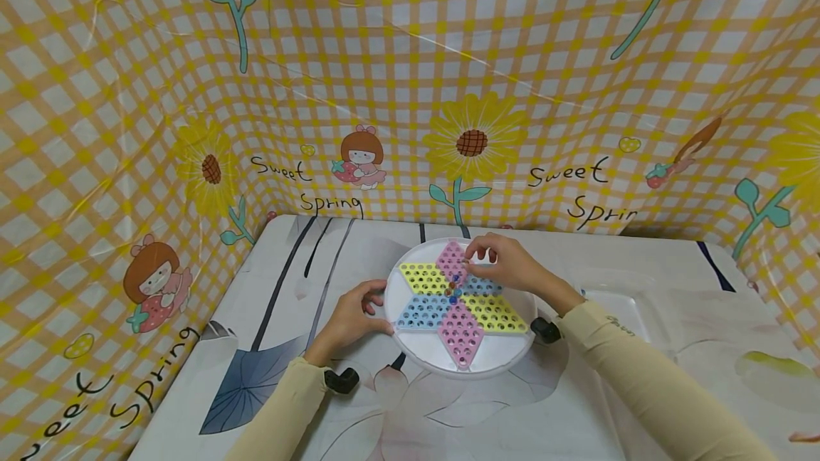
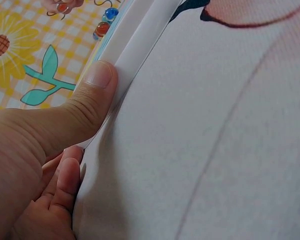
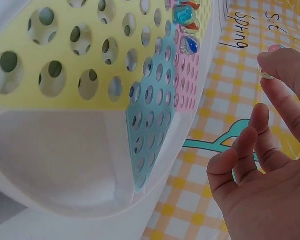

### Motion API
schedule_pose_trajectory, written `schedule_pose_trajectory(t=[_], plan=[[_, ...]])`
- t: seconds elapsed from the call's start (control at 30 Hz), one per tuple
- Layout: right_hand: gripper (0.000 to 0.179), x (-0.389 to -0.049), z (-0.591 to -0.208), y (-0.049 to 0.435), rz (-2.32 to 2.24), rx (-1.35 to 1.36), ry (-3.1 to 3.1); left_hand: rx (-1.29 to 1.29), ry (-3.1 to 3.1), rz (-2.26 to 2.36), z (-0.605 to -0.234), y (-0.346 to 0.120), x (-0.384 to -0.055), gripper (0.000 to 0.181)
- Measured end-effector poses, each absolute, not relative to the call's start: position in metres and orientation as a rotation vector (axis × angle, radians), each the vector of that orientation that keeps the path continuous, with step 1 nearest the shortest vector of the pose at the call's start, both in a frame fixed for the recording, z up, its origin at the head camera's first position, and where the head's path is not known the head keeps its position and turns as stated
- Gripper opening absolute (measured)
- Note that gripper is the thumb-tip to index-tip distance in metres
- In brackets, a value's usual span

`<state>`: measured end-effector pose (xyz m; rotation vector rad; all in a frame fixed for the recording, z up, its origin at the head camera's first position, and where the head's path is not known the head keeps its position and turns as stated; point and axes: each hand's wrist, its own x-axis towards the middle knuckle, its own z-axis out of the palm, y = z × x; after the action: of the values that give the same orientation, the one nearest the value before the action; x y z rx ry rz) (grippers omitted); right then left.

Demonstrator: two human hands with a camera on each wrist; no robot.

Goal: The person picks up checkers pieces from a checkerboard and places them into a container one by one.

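Observation:
A round white Chinese checkers board (image 1: pixel 410 358) with a pink, yellow and blue star of holes lies on the table. Several glass marbles (image 1: pixel 453 300) sit clustered at the star's middle. My left hand (image 1: pixel 349 315) holds the board's left rim; in the left wrist view its thumb (image 2: pixel 97 82) lies along the white edge, with the other fingers curled lower down. Above the far pink point, my right hand (image 1: pixel 506 262) pinches a small marble (image 3: pixel 266 75) between thumb and forefinger, its remaining fingers loosely bent. The fingertips cover most of that marble.
To the right stands a clear plastic tray (image 1: pixel 631 315), partly behind the right forearm. A checked yellow cloth (image 1: pixel 397 91) with printed sunflowers hangs along the table's back and sides. The tabletop (image 1: pixel 500 418) carries a printed floral cover.

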<state>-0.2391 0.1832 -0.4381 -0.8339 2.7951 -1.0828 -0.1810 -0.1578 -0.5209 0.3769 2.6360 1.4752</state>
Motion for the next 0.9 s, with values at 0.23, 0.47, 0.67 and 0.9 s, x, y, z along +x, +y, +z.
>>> schedule_pose_trajectory(t=[0.23,0.47,0.67,0.9], plan=[[0.013,-0.237,-0.438,0.191,-1.088,-0.865,2.807,0.373,2.637,1.470,-0.522,-0.157,-0.182,0.086],[0.014,-0.231,-0.438,0.200,-1.076,-0.867,2.832,0.353,2.633,1.470,-0.519,-0.156,-0.180,0.085],[0.014,-0.222,-0.432,0.212,-1.065,-0.821,2.845,0.341,2.634,1.468,-0.519,-0.155,-0.179,0.086],[0.015,-0.215,-0.425,0.235,-1.094,-0.733,2.873,0.360,2.633,1.472,-0.518,-0.155,-0.179,0.086]])
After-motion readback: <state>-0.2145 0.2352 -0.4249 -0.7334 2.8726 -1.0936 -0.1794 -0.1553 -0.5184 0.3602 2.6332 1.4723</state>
